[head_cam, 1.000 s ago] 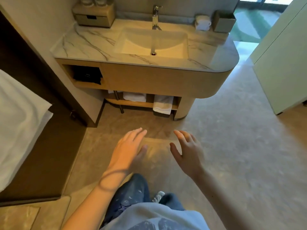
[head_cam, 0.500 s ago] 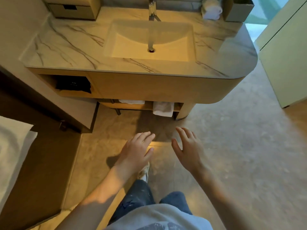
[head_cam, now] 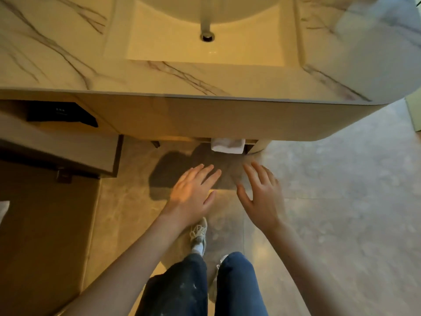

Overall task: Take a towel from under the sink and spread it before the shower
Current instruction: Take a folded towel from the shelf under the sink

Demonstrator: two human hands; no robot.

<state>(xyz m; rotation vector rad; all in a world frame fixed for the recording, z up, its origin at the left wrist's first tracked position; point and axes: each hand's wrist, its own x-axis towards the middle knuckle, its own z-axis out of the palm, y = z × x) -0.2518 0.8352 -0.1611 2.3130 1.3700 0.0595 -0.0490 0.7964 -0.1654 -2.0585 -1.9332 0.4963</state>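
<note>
Both hands are spread and hold nothing: the left hand [head_cam: 193,190] and the right hand [head_cam: 259,195]. The towel [head_cam: 227,145] hangs folded under the sink [head_cam: 205,49], just beyond the fingertips. It seems soft and light; best grip the hanging front edge.

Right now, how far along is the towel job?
Nothing is done yet: the white towel lies folded on the shelf under the sink. In hand: the left hand and right hand hover open and empty, short of the towel. Left: grab it, carry it off, and spread it before the shower, which is out of view.
</note>
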